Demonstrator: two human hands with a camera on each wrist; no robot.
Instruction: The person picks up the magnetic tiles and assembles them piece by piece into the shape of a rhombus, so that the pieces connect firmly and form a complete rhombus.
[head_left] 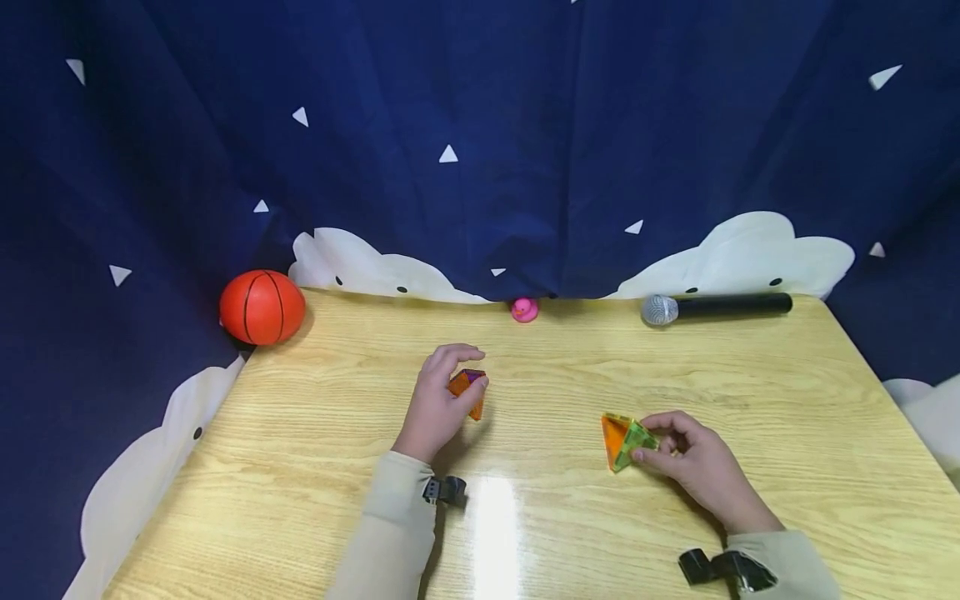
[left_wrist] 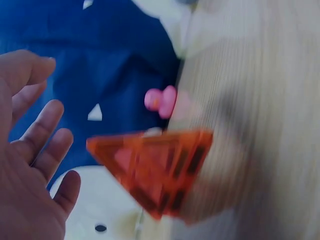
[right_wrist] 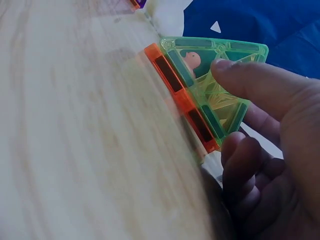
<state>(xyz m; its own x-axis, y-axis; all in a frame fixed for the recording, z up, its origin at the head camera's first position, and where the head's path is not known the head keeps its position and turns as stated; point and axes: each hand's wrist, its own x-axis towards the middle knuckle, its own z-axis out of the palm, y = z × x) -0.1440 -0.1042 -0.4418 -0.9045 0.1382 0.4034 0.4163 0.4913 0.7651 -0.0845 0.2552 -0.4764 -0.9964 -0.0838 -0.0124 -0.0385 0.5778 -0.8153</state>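
Observation:
A magnetic-tile pyramid with orange and purple faces [head_left: 477,409] is beside my left hand [head_left: 438,402]. In the left wrist view its orange triangle [left_wrist: 155,172] appears blurred, apart from the spread, relaxed fingers [left_wrist: 47,150]. The left thumb overlaps it in the head view; contact there cannot be told. My right hand [head_left: 699,467] pinches a second magnetic-tile pyramid [head_left: 628,443] between thumb and fingers. This one has green, orange and yellow translucent faces. In the right wrist view the thumb presses on its green face [right_wrist: 210,112], and an orange side [right_wrist: 182,97] faces the tabletop.
A pink rubber duck [head_left: 524,310] stands at the wooden table's [head_left: 360,350] back edge. The back left corner holds a red toy basketball [head_left: 262,307]; a black microphone [head_left: 731,306] lies back right. Behind hangs a dark blue curtain [head_left: 510,167] with white shapes.

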